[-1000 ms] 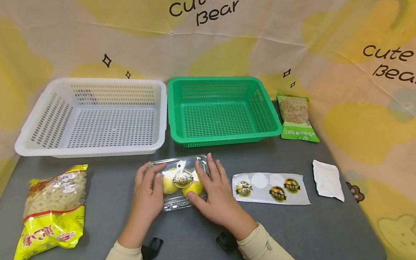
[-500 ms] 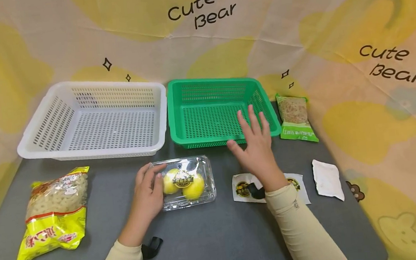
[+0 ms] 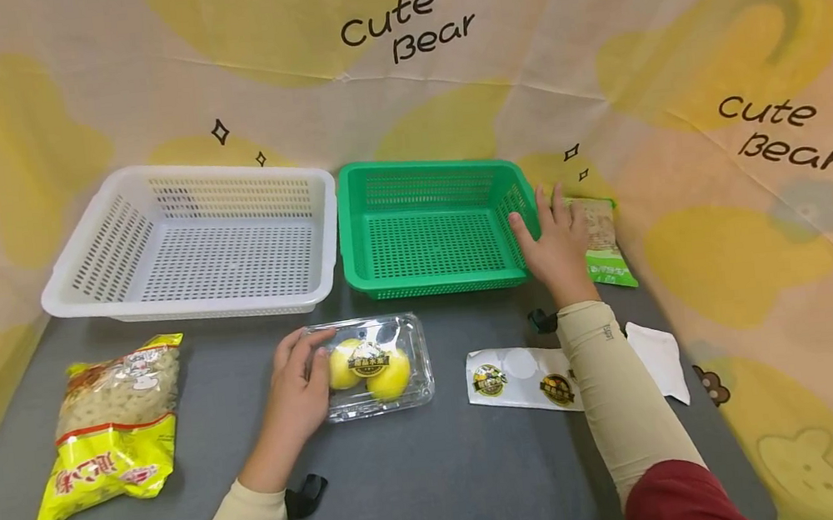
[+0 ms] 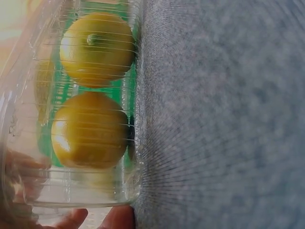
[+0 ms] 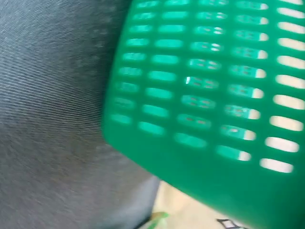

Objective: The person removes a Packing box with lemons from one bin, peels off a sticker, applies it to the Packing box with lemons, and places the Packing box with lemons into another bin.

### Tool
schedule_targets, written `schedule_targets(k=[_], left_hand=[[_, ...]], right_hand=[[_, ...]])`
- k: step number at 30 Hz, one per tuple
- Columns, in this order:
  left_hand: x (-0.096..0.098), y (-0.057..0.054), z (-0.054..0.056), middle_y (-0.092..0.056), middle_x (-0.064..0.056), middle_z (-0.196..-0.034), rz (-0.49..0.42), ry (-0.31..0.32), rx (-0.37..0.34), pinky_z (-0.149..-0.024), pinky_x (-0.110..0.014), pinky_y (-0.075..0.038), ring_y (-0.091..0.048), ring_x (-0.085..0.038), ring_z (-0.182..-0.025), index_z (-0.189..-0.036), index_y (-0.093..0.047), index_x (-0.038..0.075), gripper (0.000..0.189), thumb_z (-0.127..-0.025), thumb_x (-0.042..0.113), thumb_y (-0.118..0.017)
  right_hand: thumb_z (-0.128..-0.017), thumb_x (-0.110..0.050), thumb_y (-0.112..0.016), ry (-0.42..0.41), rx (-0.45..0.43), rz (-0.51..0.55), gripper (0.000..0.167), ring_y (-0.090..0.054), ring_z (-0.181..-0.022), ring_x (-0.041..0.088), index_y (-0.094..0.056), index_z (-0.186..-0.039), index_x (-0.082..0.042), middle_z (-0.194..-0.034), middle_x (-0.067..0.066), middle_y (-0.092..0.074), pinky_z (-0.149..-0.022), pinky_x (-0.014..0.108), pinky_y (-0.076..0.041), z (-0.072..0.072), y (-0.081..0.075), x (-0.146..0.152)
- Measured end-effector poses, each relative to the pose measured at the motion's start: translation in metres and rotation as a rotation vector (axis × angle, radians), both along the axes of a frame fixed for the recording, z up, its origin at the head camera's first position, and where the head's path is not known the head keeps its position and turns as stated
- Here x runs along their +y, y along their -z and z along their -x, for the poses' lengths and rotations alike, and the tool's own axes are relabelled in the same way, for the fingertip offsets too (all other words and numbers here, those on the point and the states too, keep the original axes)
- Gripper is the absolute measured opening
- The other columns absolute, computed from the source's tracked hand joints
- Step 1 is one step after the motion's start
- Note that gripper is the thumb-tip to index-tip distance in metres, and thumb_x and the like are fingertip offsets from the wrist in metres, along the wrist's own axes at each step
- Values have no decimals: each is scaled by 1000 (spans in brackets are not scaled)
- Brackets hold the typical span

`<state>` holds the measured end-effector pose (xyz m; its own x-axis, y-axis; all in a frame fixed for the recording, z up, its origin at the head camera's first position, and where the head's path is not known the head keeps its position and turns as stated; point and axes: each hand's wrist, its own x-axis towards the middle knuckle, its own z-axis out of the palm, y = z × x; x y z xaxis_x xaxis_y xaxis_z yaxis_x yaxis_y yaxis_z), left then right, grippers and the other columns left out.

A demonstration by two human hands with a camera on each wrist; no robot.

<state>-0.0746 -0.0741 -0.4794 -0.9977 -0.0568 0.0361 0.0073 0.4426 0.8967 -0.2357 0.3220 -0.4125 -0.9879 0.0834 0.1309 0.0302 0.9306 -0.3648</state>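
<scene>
A clear plastic clamshell box (image 3: 422,377) with yellow round fruits (image 3: 387,373) and a gold-and-black label on its lid sits at the table's middle. My left hand (image 3: 295,385) rests at its left end, index finger over the lid's far corner. In the left wrist view, two fruits (image 4: 90,131) show through the box's side, with fingertips (image 4: 119,217) at its end. My right hand (image 3: 557,248) is at the right rim of the green basket (image 3: 434,287), fingers extended, thumb toward the inside. The right wrist view shows the basket's slotted wall (image 5: 157,95) but no fingers.
A white basket (image 3: 195,302) stands left of the green one. A yellow snack bag (image 3: 112,431) lies at left. A green-and-clear packet (image 3: 608,262) is partly behind my right hand. A sticker sheet (image 3: 522,380) and a white folded cloth-like piece (image 3: 659,358) lie partly under my right sleeve.
My right hand has left the clamshell box and moved right and away to the green basket's right rim. My left hand stays at the box.
</scene>
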Motion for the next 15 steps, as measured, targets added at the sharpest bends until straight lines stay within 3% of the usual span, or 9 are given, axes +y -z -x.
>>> schedule_targets(k=[7, 15], left_hand=[[0, 1, 0, -31, -22, -165, -31, 8, -19, -116, -68, -29, -34, -49, -149, -144, -64, 11, 35, -112, 17, -49], [-3, 5, 3, -37, -21, -164, -31, 15, -50, -120, -69, -22, -29, -48, -152, -146, -61, 15, 37, -111, 23, -55]], right_hand=[[-99, -83, -13, 30, -122, -12, 101, 16, -159, 44, 3, -170, -12, -177, 11, 11, -123, 60, 15, 7, 13, 3], [-97, -87, -13, 24, -174, -5, 109, 8, -158, 51, 2, -169, -7, -177, 13, 8, -124, 68, -1, 10, 10, 0]])
